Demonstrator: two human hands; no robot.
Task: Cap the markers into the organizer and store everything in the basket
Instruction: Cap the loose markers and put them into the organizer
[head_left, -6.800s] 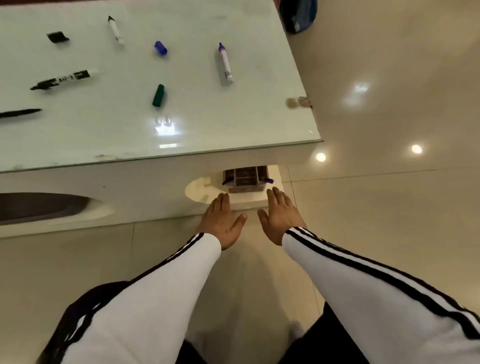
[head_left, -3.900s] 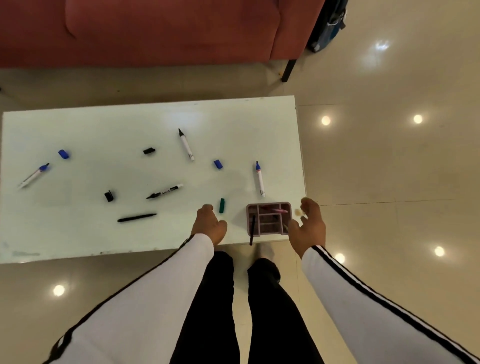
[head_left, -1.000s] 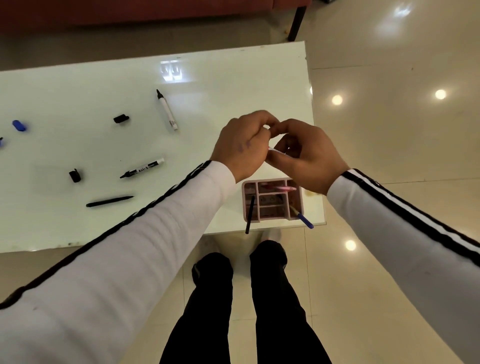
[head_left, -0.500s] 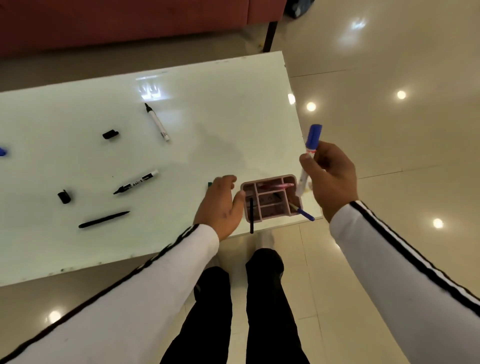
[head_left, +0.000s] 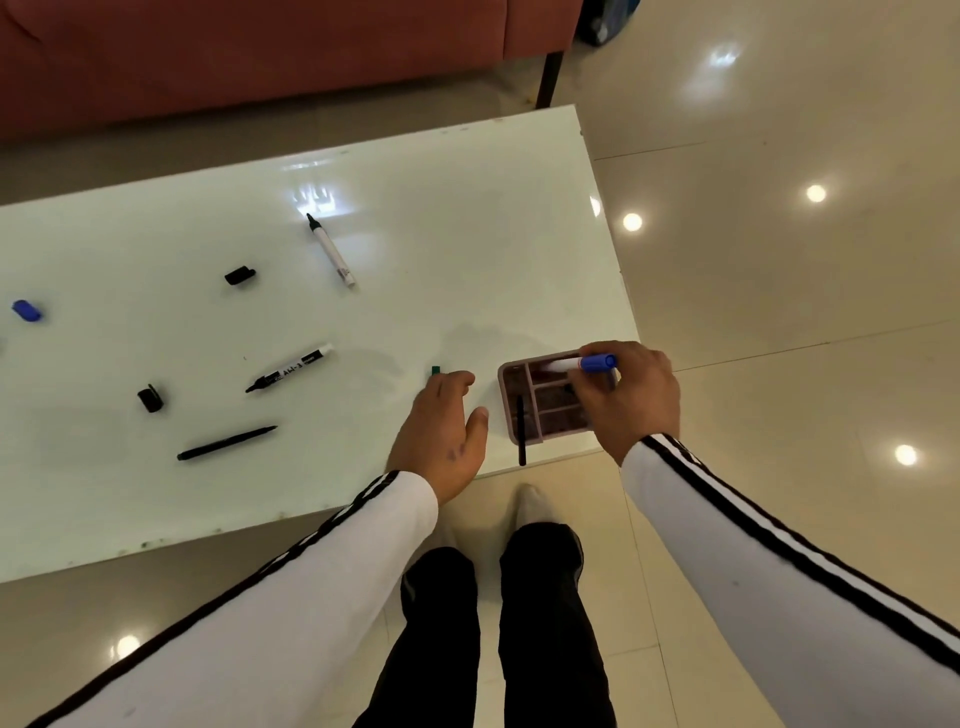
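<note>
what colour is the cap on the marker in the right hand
Blue, on the marker held by the right hand, head view.

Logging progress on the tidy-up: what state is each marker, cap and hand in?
Blue marker: capped, gripped by right hand over organizer.
White marker: uncapped, on table.
Labelled black marker: uncapped, on table.
Green cap: loose, at left hand's fingertips.
Blue cap: loose.
Black pen: leaning out of organizer.

head-worn view, steeply down, table (head_left: 467, 234) near
</note>
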